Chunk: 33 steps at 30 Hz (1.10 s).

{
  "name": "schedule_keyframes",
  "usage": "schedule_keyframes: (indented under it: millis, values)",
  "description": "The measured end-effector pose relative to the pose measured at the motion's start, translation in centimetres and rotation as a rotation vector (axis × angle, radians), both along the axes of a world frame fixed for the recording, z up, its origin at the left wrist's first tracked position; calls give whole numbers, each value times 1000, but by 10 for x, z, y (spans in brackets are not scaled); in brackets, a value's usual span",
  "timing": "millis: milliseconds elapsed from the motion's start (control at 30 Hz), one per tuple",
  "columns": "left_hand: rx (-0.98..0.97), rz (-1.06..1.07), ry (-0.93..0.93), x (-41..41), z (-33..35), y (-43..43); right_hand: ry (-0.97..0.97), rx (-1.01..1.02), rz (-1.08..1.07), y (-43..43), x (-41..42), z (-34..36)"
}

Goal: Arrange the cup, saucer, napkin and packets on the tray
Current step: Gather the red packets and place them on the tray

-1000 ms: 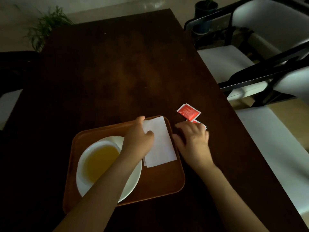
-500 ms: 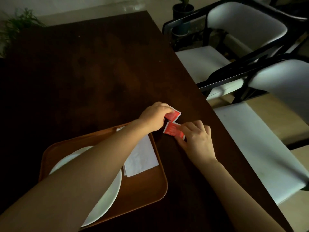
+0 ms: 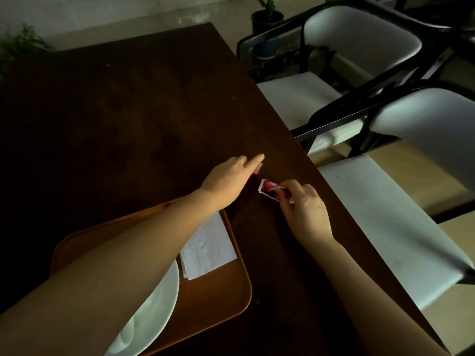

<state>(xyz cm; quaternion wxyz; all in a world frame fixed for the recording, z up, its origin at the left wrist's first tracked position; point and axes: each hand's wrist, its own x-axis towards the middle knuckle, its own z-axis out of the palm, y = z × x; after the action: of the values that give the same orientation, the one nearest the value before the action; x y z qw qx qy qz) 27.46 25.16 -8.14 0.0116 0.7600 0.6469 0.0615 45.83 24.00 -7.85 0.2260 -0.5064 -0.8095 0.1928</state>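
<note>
An orange-brown tray (image 3: 221, 301) lies at the near left of the dark table. On it rest a white saucer (image 3: 156, 301), largely under my left forearm, and a white folded napkin (image 3: 208, 249) at the tray's right side. The cup is hidden by my arm. My left hand (image 3: 228, 179) reaches past the tray, its fingers pinching a red packet (image 3: 259, 168) of which only an edge shows. My right hand (image 3: 304, 210) grips a second red packet (image 3: 270, 190), lifted slightly off the table just right of the left hand.
The table's right edge (image 3: 321, 173) runs diagonally close to my right hand. Two white-cushioned chairs with black frames (image 3: 359, 104) stand along that side. Potted plants (image 3: 267, 19) sit on the floor beyond the table's far end.
Both hands have taken hold of the red packets: the left hand stretched farther out over its packet, and the right hand has raised its packet off the table. The view shifted left.
</note>
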Motion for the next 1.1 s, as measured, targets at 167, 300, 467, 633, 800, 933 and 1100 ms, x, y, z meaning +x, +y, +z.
schedule_keyframes:
  millis: [167, 300, 467, 633, 800, 933, 1100]
  values:
    - [54, 574, -1035, 1, 16, -10, 710, -677, -315, 7, -7, 17]
    - [29, 729, -1683, 12, 28, -27, 1057, -882, -281, 0, -15, 37]
    - [-55, 632, -2063, 25, 43, -53, 1062, -873, -224, -8, -25, 51]
    - [-35, 652, -2250, 27, 54, -64, 1064, -821, -190, -16, -28, 63]
    - [24, 736, -2183, 27, 59, -79, 1046, -733, -130, -26, -27, 70]
    - [94, 740, -2180, 25, 63, -92, 1149, -786, -73, -30, -28, 75]
    - [187, 767, -2122, 23, 67, -103, 1224, -804, -50, -33, -35, 76]
